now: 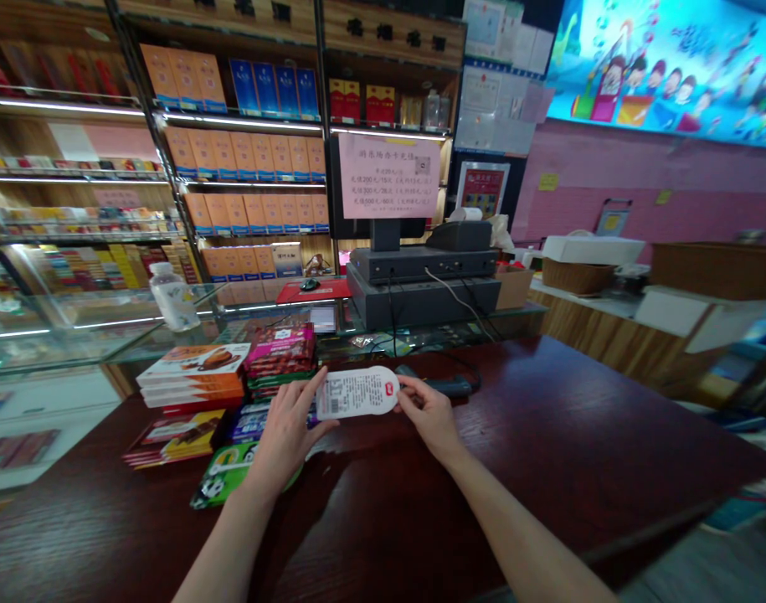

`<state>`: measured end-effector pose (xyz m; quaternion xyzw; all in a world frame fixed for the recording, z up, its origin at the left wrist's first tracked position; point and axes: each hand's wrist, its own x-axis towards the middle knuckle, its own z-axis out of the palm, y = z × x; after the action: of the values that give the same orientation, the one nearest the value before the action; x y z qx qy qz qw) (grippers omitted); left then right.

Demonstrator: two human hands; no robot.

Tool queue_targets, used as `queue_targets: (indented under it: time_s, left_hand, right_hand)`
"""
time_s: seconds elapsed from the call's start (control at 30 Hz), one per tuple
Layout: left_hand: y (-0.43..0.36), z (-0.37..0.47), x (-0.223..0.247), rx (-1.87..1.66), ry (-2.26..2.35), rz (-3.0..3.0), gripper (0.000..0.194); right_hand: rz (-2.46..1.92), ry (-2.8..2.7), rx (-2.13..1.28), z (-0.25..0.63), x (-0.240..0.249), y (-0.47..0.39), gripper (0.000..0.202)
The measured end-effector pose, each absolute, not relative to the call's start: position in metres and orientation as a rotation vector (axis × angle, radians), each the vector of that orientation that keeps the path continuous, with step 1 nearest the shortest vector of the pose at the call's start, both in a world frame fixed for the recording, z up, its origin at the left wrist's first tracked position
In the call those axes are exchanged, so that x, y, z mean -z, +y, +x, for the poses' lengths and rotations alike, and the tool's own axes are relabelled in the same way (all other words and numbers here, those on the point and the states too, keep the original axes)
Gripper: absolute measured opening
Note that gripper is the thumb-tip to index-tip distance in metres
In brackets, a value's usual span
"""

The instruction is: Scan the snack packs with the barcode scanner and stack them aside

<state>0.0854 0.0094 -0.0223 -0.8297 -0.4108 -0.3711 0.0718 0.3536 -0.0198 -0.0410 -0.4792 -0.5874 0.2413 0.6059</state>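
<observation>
A dark red-brown wooden table (564,435) with a glossy top fills the near part of a shop, its far edge meeting a glass display counter (115,314). Beyond, lit shelves (323,126) carry rows of orange boxes (257,157) and blue boxes (275,86); a pink-tiled wall (609,184) runs along the far right beneath a bright cartoon panel (665,67).

Over the table's middle, a white printed package (357,392) with a barcode and rounded right end lies between the hands. The right hand (434,416) pinches that rounded end between thumb and fingers; the left hand (283,431) has its fingers spread at the opposite end, and I cannot tell whether they grip it.

Stacked white-and-orange boxes (194,368), magenta packs (282,347) and red-and-yellow packs (178,435) crowd the left; the left forearm partly covers a green panda pack (223,473). A dark handheld scanner (445,387) sits just beyond the right hand. Farther back, a pink notice (388,178) covers much of the monitor (386,236) above the cash register equipment (426,280).
</observation>
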Motion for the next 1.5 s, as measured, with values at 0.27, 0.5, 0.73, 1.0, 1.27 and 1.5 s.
queue_targets:
  time_s: [0.27,0.5,0.73,1.0,1.27,1.5]
  left_hand:
    - [0.001,0.086,0.014,1.06,-1.219,-2.427,0.069]
    - [0.002,0.086,0.012,1.017,-1.107,-2.507,0.074]
    - [0.005,0.084,0.017,0.983,-1.113,-2.458,0.082]
    - [0.006,0.083,0.016,0.993,-1.101,-2.412,0.072]
    - [0.013,0.077,0.022,1.024,-1.12,-2.336,0.068]
    - [0.013,0.075,0.019,1.037,-1.176,-2.232,0.064]
  right_hand:
    - [-1.096,-1.354,-0.567,0.354,0.039,-0.02,0.031]
    - [-1.053,-1.343,-0.594,0.354,0.039,-0.019,0.029]
    - [-1.075,-1.372,-0.628,0.353,0.037,-0.021,0.031]
    - [-1.064,-1.378,-0.644,0.36,0.036,-0.021,0.033]
    - [-1.305,-1.446,-0.431,0.397,0.018,-0.014,0.039]
    - [-1.492,-1.845,-0.267,0.441,0.016,-0.007,0.064]
